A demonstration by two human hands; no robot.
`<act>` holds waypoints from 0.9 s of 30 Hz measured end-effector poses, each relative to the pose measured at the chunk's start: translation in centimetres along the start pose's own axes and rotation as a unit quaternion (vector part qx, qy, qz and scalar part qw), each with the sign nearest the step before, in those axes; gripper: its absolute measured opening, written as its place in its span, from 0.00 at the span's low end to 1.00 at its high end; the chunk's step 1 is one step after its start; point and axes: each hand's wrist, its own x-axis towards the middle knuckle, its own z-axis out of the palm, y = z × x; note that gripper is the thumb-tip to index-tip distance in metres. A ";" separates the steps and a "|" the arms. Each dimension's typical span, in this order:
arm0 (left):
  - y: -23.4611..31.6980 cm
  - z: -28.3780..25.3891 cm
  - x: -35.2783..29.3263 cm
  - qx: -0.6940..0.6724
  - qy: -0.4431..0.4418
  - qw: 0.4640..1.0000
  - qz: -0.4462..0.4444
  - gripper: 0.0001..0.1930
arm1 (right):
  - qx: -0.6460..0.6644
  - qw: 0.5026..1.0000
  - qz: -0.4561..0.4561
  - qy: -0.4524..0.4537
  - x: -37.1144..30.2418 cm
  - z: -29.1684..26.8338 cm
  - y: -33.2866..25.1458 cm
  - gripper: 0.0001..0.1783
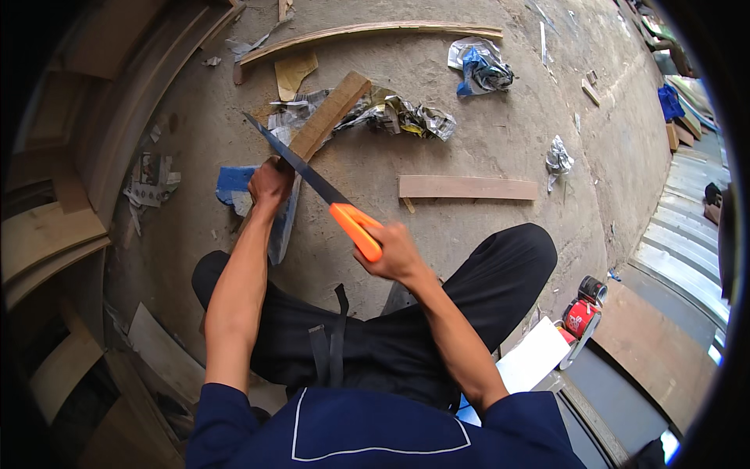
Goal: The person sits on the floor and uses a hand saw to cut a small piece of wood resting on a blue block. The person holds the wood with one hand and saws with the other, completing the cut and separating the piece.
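Note:
My right hand (pixel 393 252) is wrapped round the orange handle of a handsaw (pixel 316 181). Its dark blade points up and to the left, lying across a short wooden block (pixel 332 113). My left hand (pixel 270 181) is closed on the block's near end, just below the blade; the fingers are partly hidden. The block slants away to the right over crumpled newspaper (pixel 398 116). Whether the teeth have cut into the wood cannot be made out. Beside my left wrist lies a blue-and-white piece (pixel 234 184), partly under the arm.
A flat wooden strip (pixel 469 187) rests on the concrete floor ahead of my right knee. Farther off are a long board (pixel 375 30) and crumpled paper (pixel 480 69). Wooden frames (pixel 55 242) stand at left. A red-and-black tool (pixel 580 316) sits at right by a white panel (pixel 535 356).

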 end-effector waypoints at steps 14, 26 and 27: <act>-1.2 0.3 0.9 -0.004 0.024 1.000 0.002 0.27 | -0.007 1.000 -0.004 -0.022 -0.7 -1.4 -1.3 0.09; -1.5 0.3 0.4 0.024 0.012 1.000 0.011 0.23 | -0.014 1.000 -0.014 0.004 0.8 0.9 -0.7 0.10; -1.0 0.8 0.3 0.026 0.001 0.999 0.019 0.23 | -0.028 1.000 -0.009 0.002 2.0 1.7 -0.3 0.11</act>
